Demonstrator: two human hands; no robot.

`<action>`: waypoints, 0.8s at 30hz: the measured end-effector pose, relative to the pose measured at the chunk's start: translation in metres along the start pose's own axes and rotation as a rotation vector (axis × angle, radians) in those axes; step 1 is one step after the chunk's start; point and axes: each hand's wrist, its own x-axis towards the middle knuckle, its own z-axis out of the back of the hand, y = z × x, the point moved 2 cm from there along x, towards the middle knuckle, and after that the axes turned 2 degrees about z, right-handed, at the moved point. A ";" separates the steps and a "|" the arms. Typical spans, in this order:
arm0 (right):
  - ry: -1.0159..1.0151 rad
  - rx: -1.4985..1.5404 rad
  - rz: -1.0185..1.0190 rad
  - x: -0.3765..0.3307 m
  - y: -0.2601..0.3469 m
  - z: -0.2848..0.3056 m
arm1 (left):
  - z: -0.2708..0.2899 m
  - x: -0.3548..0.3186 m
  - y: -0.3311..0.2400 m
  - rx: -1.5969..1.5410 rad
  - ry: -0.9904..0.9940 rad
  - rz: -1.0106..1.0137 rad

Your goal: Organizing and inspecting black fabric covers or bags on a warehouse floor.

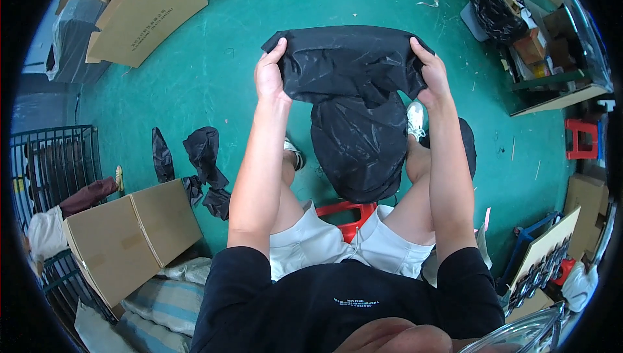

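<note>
Stretched between my two hands is a piece of black fabric point(347, 61), held up in front of me with its upper edge pulled nearly straight. My left hand point(270, 74) grips its left end, thumb on top. At the other end my right hand point(430, 73) pinches the fabric the same way; the fingers of both hands are mostly hidden behind it. Below hangs or lies a rounded black bundle point(359, 148) between my legs; whether it joins the held fabric I cannot tell. A red stool point(347, 215) shows under me.
Black fabric scraps point(204, 158) lie on the green floor at left, near a closed cardboard box point(133, 236) and woven sacks point(162, 304). A large open carton point(152, 19) stands far left. At right are a cluttered shelf point(538, 80), a red stool point(581, 139) and another person point(48, 233) sits far left.
</note>
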 end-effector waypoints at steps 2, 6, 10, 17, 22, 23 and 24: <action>-0.063 0.044 -0.009 -0.004 -0.005 -0.008 | -0.010 -0.008 0.003 -0.077 0.029 0.053; 0.063 0.232 -0.018 -0.001 -0.007 -0.008 | -0.034 -0.023 0.014 -0.015 0.118 0.065; 0.067 0.281 0.021 -0.005 0.000 -0.006 | -0.032 -0.022 0.023 0.247 0.065 -0.135; -0.002 -0.077 0.307 0.001 -0.007 0.001 | -0.029 -0.015 0.023 -0.057 0.108 0.003; -0.050 0.000 0.338 0.014 -0.006 0.000 | -0.025 0.006 0.035 -0.198 0.039 0.137; -0.099 0.019 0.296 0.019 -0.007 -0.001 | -0.012 0.021 0.043 -0.252 0.022 0.192; -0.159 0.032 0.258 0.025 -0.007 0.004 | -0.007 0.036 0.052 -0.310 0.008 0.261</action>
